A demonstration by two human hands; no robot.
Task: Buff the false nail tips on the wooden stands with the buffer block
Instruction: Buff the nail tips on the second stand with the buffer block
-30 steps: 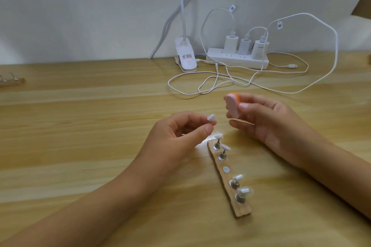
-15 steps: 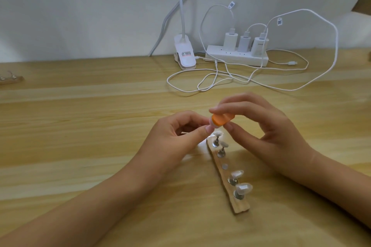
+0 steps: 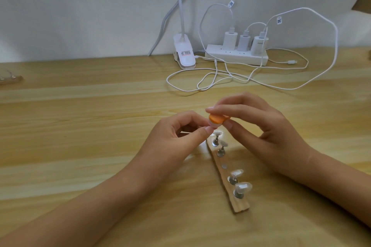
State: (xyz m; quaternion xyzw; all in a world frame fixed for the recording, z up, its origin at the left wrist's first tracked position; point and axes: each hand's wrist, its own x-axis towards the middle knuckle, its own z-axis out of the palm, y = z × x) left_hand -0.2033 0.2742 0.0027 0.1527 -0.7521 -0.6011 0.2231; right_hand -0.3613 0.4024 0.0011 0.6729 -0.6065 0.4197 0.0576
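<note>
- I take the wooden stand as my landmark: it lies on the table, running from near me away toward the hands.
- My left hand hangs just above the stand's far end, thumb and forefinger pinched on a small pale nail tip. How it sits between the fingers is too small to tell.
- My right hand, just right of that far end, grips the orange buffer block between its fingers and thumb. The block's underside lies on the pinched tip.
- Four nail tips sit on pegs along the stand, two at the far end and two at the near end. Between the pairs is a bare metal disc, so I judge the pinched tip came from there.
- Step in hand, as I read it: buffing one tip off the stand.
- The next move calls for short, light strokes of the block across the tip while the left pinch holds firm. A hard push could flick the tip loose.
- Well beyond the stand's far end lie white cables, a power strip and a lamp clip.
- Far left of the stand is a second stand.
</note>
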